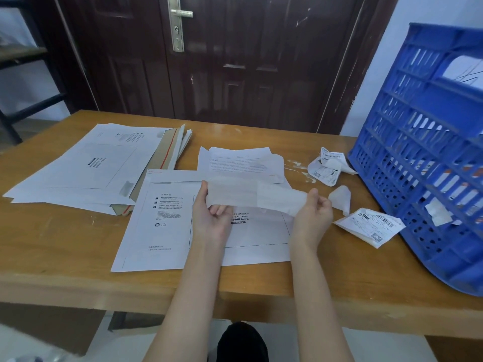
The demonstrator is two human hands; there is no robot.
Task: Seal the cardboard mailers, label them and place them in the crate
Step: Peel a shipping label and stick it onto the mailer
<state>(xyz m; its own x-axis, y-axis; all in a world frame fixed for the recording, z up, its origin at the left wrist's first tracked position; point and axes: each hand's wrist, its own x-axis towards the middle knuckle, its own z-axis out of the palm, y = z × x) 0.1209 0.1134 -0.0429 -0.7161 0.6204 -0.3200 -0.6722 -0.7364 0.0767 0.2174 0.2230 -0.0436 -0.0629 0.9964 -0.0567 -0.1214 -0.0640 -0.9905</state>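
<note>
A white cardboard mailer [162, 226] lies flat in front of me on the wooden table [52, 252], its printed waybill box facing up. Just above it both hands hold a long white strip of release paper [251, 194] stretched between them. My left hand [211, 215] pinches its left end and my right hand [313, 212] grips its right end. A stack of more white mailers [88, 165] lies at the left, some with brown inner flaps showing. The blue plastic crate [423, 163] stands tilted at the right with mailers inside.
Loose printed sheets [240, 160] lie behind the mailer. Crumpled label backings [326, 165] and a shipping label [371, 226] sit beside the crate, with a small scrap [341, 197] between them. A dark door [235, 61] stands behind the table.
</note>
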